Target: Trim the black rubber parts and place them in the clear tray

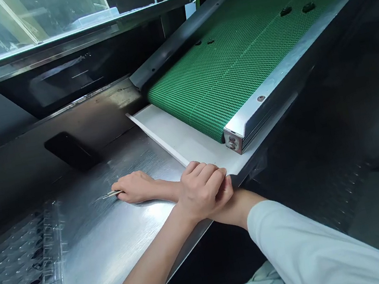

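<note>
My arms are crossed over a steel table (118, 237). My right hand (134, 187), on a white-sleeved arm coming from the right, lies on the steel and holds thin metal tweezers (108, 195) that point left. My left hand (203, 189), on a bare arm coming from the lower left, rests with curled fingers on top of my right forearm. It sits at the near corner of a white plate (181, 136). That plate lies under the end of a green mesh conveyor belt (234, 60). Small dark parts (286, 11) lie far up the belt.
A clear plastic tray (16, 280) with rows of pockets, some holding dark parts, lies at the table's left end. A dark rectangular opening (71, 150) is in the steel wall behind the table. A glass-fronted machine housing (43, 21) stands above. A dark gap drops off right of the table.
</note>
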Tool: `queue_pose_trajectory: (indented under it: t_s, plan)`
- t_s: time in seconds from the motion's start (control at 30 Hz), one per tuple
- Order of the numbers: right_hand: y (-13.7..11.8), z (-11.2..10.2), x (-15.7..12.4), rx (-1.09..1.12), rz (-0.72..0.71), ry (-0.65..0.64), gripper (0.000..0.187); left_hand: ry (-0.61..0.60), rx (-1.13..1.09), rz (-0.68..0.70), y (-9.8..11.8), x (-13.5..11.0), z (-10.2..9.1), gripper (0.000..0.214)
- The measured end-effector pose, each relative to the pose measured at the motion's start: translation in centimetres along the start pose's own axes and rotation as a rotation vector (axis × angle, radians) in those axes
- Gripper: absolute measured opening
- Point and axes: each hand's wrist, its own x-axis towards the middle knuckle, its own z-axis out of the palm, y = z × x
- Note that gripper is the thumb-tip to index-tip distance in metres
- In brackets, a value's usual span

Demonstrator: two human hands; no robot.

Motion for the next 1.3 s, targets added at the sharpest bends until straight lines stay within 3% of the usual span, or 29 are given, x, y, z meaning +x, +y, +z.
queue_pose_trajectory:
  t_s: [0.33,0.53,1.3]
  plan:
    - [-0.18,-0.21,-0.06,-0.014,0.009,-0.019,0.019,-0.028,0.011,0.028,-0.17,-0.05,-0.23,0.013]
    - [0.05,0.10,0.10,0.005,-0.008,-0.007,0.017,0.053,0.022,0.085,-0.56,0.12,-0.01,0.014]
    - [0.01,0.06,0.08,-0.002,0.001,-0.010,0.015,0.011,0.065,0.102,-0.66,0.07,-0.09,0.021]
